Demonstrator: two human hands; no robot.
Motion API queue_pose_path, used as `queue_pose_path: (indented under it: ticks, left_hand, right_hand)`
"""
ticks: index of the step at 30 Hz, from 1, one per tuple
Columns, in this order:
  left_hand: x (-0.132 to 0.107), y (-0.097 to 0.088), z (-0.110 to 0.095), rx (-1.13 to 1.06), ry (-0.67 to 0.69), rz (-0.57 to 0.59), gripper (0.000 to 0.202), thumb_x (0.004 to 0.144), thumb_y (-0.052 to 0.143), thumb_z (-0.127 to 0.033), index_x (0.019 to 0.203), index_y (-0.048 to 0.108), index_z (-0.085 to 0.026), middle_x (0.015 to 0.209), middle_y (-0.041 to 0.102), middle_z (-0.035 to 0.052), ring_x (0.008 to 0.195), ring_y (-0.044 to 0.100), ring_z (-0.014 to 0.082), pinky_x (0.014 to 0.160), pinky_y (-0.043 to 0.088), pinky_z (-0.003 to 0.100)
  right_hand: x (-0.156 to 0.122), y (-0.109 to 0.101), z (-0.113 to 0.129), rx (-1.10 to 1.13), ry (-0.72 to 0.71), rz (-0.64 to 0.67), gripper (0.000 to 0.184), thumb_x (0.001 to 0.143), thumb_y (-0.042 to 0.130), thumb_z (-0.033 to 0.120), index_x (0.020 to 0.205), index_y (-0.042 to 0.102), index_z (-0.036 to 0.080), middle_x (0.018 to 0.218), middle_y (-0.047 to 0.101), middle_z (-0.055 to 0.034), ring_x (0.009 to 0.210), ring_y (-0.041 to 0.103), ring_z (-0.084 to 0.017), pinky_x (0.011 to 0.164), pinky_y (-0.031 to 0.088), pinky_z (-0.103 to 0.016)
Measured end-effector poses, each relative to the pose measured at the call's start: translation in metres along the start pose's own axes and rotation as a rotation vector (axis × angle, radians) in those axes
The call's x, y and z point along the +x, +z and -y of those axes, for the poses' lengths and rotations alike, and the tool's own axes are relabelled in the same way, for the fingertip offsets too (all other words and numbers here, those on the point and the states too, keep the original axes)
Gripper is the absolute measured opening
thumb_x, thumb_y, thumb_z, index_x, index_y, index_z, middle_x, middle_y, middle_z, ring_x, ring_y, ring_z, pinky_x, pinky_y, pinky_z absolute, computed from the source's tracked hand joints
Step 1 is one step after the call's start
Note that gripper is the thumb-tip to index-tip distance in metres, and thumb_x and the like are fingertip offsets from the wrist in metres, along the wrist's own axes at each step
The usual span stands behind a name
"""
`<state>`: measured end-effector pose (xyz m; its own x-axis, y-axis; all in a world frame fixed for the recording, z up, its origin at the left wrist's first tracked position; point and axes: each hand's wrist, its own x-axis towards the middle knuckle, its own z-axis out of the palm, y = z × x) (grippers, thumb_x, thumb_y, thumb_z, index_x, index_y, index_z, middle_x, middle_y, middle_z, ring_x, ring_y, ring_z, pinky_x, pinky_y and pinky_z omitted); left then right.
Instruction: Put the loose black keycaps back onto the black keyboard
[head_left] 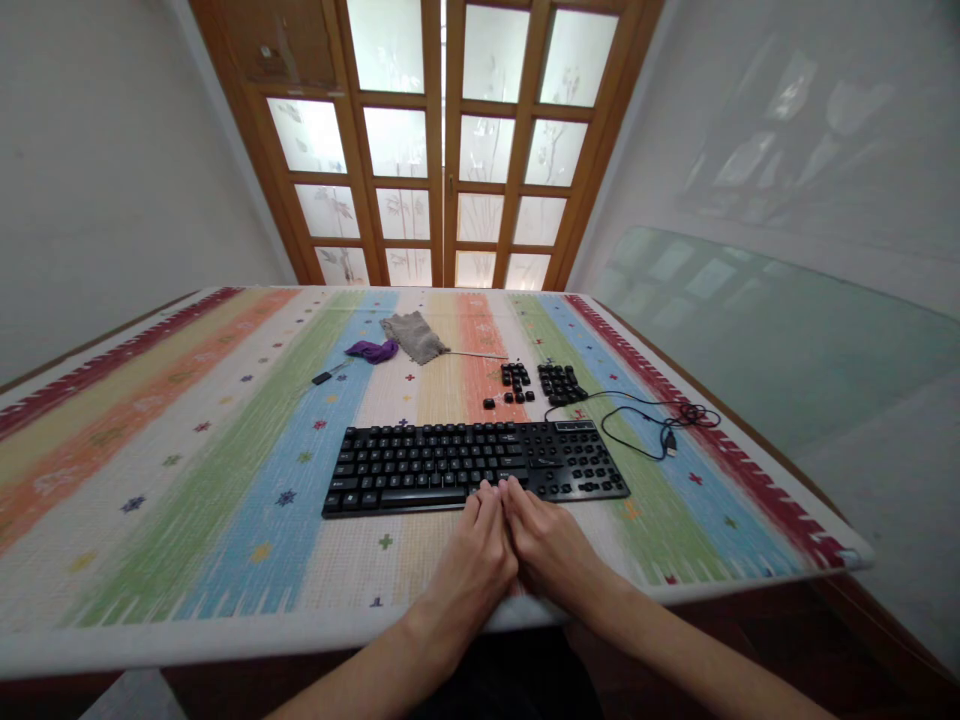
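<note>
A black keyboard (420, 465) lies across the striped tablecloth (187, 480) in front of me. Its right part has keys removed. My left hand (472, 565) and my right hand (551, 550) rest side by side at the keyboard's near edge, fingertips touching the keys right of the space bar. The fingers of both hands are held together and curled down, so I cannot make out whether they pinch anything. Loose black keycaps (561, 383) sit in two clusters behind the keyboard.
The keyboard's cable (652, 420) coils to the right, ending in a USB plug. A grey cloth (412, 336), a purple bundle (371, 350) and a small black tool (322, 378) lie farther back. A wooden door with frosted panes (442, 140) stands behind the table.
</note>
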<state>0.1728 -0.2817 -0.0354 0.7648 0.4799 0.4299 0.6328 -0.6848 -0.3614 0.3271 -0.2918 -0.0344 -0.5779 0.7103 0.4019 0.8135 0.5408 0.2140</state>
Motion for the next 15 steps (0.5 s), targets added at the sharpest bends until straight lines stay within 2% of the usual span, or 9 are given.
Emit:
queue_pose_path:
  ticks: [3, 6, 11, 15]
  left_hand:
    - [0.000, 0.001, -0.001, -0.016, 0.010, 0.004, 0.041, 0.087, 0.045, -0.004, 0.122, 0.064, 0.003, 0.120, 0.067, 0.0245, 0.114, 0.061, 0.0344, 0.094, 0.048, 0.049]
    - [0.001, 0.003, 0.002, -0.098, 0.032, 0.013, 0.038, 0.087, 0.047, -0.005, 0.120, 0.065, 0.002, 0.118, 0.067, 0.0250, 0.113, 0.060, 0.0342, 0.092, 0.049, 0.049]
    - [-0.002, 0.006, 0.004, -0.126, 0.001, -0.027, 0.037, 0.087, 0.047, -0.004, 0.120, 0.065, 0.001, 0.116, 0.068, 0.0222, 0.115, 0.059, 0.0319, 0.093, 0.050, 0.045]
    - [-0.005, 0.008, 0.003, -0.130, -0.044, -0.079, 0.035, 0.087, 0.046, -0.004, 0.117, 0.065, 0.003, 0.115, 0.068, 0.0227, 0.112, 0.061, 0.0311, 0.092, 0.051, 0.042]
  right_hand:
    - [0.004, -0.002, -0.003, 0.024, 0.012, 0.035, 0.033, 0.084, 0.045, 0.002, 0.108, 0.068, 0.004, 0.106, 0.067, -0.0221, 0.070, 0.067, -0.020, 0.057, 0.057, -0.028]
    - [0.003, 0.000, -0.002, 0.021, 0.031, 0.019, 0.035, 0.084, 0.045, 0.004, 0.111, 0.067, 0.004, 0.109, 0.068, -0.0220, 0.066, 0.067, -0.018, 0.055, 0.057, -0.026]
    - [-0.004, 0.003, 0.000, 0.042, 0.053, -0.076, 0.038, 0.088, 0.043, 0.009, 0.118, 0.065, 0.005, 0.114, 0.068, -0.0227, 0.089, 0.071, -0.024, 0.065, 0.059, -0.029]
    - [0.000, -0.010, -0.013, 0.193, 0.111, -0.033, 0.031, 0.088, 0.048, 0.012, 0.110, 0.069, 0.011, 0.097, 0.072, -0.0124, 0.074, 0.069, -0.018, 0.059, 0.054, -0.025]
